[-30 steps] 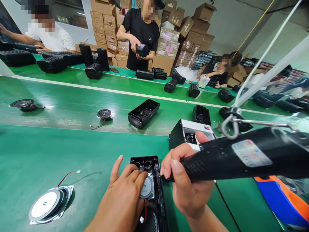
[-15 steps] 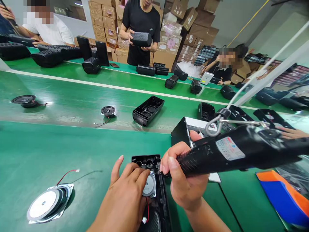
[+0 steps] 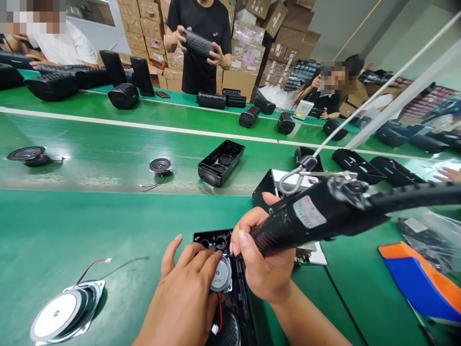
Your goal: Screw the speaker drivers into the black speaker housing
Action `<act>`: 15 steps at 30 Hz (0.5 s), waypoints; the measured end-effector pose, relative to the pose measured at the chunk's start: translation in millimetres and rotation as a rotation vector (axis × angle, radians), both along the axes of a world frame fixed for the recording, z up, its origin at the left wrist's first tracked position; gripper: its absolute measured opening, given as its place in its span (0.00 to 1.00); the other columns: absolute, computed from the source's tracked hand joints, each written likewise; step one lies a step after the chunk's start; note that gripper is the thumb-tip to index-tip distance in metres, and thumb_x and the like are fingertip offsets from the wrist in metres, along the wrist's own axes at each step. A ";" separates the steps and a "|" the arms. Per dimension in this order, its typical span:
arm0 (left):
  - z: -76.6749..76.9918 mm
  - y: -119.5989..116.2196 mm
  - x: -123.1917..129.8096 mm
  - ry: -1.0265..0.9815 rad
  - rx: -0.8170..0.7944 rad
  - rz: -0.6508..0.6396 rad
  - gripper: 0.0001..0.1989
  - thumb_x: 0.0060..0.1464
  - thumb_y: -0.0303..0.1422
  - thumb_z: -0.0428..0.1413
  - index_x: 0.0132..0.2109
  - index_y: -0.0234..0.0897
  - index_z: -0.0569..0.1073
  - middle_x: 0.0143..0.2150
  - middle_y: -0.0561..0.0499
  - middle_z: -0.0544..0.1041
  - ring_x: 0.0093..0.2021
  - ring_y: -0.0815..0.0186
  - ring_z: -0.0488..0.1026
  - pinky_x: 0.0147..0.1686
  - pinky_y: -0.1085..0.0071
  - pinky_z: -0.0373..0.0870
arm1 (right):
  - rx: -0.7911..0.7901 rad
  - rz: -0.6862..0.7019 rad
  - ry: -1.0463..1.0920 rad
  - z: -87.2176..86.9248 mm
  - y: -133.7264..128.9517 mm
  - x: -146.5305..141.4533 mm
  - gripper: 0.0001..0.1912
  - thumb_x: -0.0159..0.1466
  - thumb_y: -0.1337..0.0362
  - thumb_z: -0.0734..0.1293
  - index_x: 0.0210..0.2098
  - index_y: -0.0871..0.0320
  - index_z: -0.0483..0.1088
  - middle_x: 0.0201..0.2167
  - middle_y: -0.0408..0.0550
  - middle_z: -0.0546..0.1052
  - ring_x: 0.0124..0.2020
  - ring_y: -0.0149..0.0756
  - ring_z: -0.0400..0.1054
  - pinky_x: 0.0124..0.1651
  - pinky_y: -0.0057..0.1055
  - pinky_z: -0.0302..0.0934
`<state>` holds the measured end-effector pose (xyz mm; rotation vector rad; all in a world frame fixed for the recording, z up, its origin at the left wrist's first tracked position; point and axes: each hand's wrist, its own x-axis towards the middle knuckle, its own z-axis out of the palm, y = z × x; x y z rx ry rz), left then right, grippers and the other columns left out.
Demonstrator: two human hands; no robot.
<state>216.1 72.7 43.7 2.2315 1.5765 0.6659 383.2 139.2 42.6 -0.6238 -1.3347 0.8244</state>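
Green counter [image 3: 118,221], with an open black speaker case [image 3: 243,290] lying lengthwise on it, in from the far edge. Inside the case sits a round, silver-backed speaker [image 3: 223,278], with a red wire [image 3: 220,307] just below it. The left hand [image 3: 185,288] lies across this speaker, little finger raised; its thumb and fingertips are partly hidden, so whether it grips anything cannot be told. The right hand [image 3: 268,269] is wrapped around a black electric screwdriver [image 3: 306,223], held aslant, its working end at the case's right side beside the speaker; the fingers hide the tip. A loose speaker [image 3: 59,312] lies magnet side up on the counter's left part, and a blue-and-orange bin [image 3: 414,283] is at the right. Near the far edge, partly behind the right hand, stands a black-and-white device [image 3: 264,187]. Beyond that edge, a glossy green belt [image 3: 101,154] carries a small speaker [image 3: 160,166] and another open case [image 3: 216,174]. Farther back, a person in a black shirt [image 3: 201,72] holds a black unit [image 3: 198,43] in both hands, before stacked cardboard boxes [image 3: 248,53].
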 end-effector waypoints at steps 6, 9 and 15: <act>8.5 3.6 6.0 -0.011 -0.080 0.027 0.34 0.48 0.18 0.58 0.61 0.43 0.84 0.55 0.53 0.90 0.60 0.49 0.79 0.77 0.44 0.42 | -0.032 0.013 -0.037 -4.7 5.1 2.2 0.21 0.75 0.65 0.72 0.63 0.48 0.64 0.35 0.40 0.70 0.26 0.35 0.65 0.26 0.32 0.66; 15.0 4.9 9.6 0.044 -0.165 0.031 0.33 0.49 0.19 0.59 0.62 0.41 0.84 0.57 0.51 0.89 0.62 0.46 0.78 0.77 0.38 0.44 | -0.025 0.048 -0.028 -3.7 6.7 1.4 0.18 0.77 0.64 0.71 0.61 0.48 0.63 0.35 0.39 0.70 0.25 0.33 0.64 0.26 0.30 0.64; 28.5 7.5 14.1 0.152 -0.234 0.047 0.25 0.54 0.18 0.61 0.55 0.42 0.87 0.55 0.48 0.89 0.64 0.44 0.78 0.76 0.33 0.49 | 0.007 0.122 -0.030 7.8 4.2 -5.7 0.25 0.73 0.72 0.71 0.61 0.46 0.60 0.34 0.34 0.71 0.25 0.32 0.66 0.29 0.29 0.65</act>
